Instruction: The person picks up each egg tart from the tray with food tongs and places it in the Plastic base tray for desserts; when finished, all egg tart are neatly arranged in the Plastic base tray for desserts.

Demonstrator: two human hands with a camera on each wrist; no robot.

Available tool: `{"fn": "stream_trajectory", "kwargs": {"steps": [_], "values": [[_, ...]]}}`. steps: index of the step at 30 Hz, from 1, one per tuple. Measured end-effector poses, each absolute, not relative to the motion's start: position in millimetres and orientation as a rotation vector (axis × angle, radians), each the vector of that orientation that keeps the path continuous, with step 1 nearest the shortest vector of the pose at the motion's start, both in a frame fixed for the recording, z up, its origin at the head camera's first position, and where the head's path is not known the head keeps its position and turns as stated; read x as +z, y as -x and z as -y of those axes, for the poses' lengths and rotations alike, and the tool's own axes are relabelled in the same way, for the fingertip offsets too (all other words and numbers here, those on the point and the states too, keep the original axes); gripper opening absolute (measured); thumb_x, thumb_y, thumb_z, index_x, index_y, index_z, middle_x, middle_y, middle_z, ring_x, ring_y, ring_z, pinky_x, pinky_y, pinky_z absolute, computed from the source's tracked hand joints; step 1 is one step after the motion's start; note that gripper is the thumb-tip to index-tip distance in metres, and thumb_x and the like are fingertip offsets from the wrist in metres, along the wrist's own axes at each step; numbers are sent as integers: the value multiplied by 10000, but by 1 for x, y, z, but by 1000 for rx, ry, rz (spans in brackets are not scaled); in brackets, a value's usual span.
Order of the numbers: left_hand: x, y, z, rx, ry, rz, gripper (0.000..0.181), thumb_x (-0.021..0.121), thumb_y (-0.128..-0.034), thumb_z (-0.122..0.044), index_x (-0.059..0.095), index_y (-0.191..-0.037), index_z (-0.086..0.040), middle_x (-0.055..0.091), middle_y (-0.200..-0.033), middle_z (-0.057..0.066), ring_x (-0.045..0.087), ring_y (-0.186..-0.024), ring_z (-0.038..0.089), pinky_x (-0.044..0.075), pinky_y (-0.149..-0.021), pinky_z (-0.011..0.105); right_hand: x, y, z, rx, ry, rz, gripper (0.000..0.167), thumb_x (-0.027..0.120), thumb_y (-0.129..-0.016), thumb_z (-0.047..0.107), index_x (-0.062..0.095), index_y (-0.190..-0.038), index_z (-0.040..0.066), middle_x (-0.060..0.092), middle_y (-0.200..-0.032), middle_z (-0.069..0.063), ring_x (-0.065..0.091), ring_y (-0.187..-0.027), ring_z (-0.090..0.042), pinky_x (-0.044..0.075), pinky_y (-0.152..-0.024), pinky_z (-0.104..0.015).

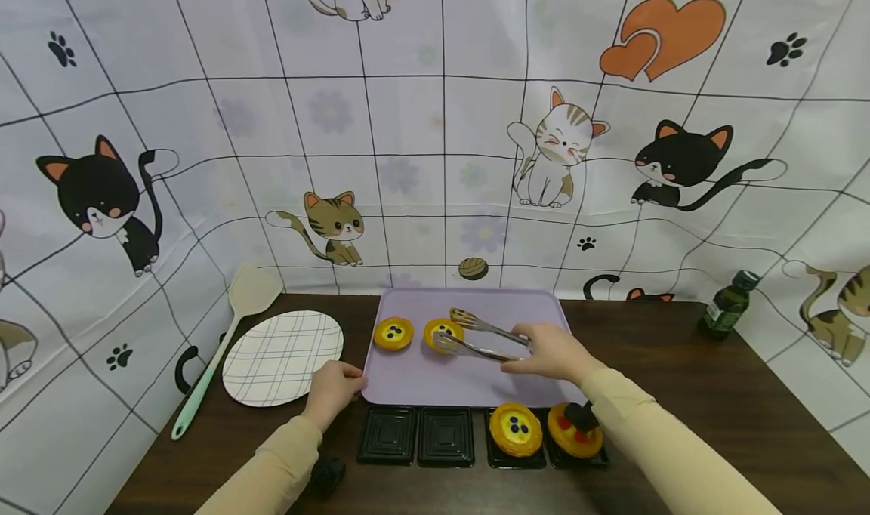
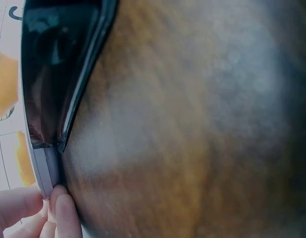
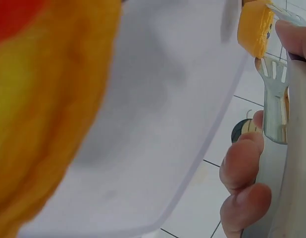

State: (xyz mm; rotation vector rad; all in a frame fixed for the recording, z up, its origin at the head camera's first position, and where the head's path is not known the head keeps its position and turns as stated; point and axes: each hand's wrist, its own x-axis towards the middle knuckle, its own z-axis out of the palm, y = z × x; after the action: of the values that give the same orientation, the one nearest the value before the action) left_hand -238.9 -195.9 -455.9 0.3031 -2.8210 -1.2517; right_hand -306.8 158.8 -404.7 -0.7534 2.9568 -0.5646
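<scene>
My right hand (image 1: pixel 553 353) grips metal tongs (image 1: pixel 482 324) over the lavender tray (image 1: pixel 421 383). The tips stand on either side of a yellow egg tart (image 1: pixel 438 326) with dark dots; whether they squeeze it I cannot tell. In the right wrist view, the tart (image 3: pixel 253 29) appears between the tong ends (image 3: pixel 276 82). Left of it on the tray lies a similar tart (image 1: pixel 393 334). My left hand (image 1: pixel 333 390) pinches the tray's front left corner. Its edge (image 2: pixel 42 171) shows between thumb and fingers in the left wrist view.
Before the tray stand black square molds (image 1: pixel 445 437); the right two hold a dark-dotted tart (image 1: pixel 516 430) and a red-topped tart (image 1: pixel 567 441), partly covered. Leftward lie a checked round board (image 1: pixel 282 356) and a green-handled spatula (image 1: pixel 224 341). A dark bottle (image 1: pixel 729 306) stands far right.
</scene>
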Motion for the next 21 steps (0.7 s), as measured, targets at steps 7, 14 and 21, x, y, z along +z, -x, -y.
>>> {"fn": "stream_trajectory", "kwargs": {"steps": [7,14,21], "values": [[-456,238,196,-1247,-304,2823,183,668,-832,-61,694,-926,93,688,-799,135,654,-621,181,558,-596,335,-399,287,-174,-580,806,-2968,672,764,-694,540,635,-1176,89,687,-1021,-60,512,-672,-93,491,-631,-297],[-457,239,197,-1223,-296,2838,189,665,-836,-66,691,-932,95,687,-801,139,656,-625,185,557,-593,342,-398,264,-187,-621,891,-2954,703,731,-711,584,637,-1208,96,674,-1115,-50,575,-763,-111,534,-738,-341],[-456,239,196,-1232,-281,2836,193,660,-838,-62,689,-940,100,689,-815,151,658,-629,192,556,-595,346,-399,240,-196,-579,966,-2951,692,715,-725,589,642,-1214,105,677,-1120,-27,598,-809,-93,542,-763,-362]]}}
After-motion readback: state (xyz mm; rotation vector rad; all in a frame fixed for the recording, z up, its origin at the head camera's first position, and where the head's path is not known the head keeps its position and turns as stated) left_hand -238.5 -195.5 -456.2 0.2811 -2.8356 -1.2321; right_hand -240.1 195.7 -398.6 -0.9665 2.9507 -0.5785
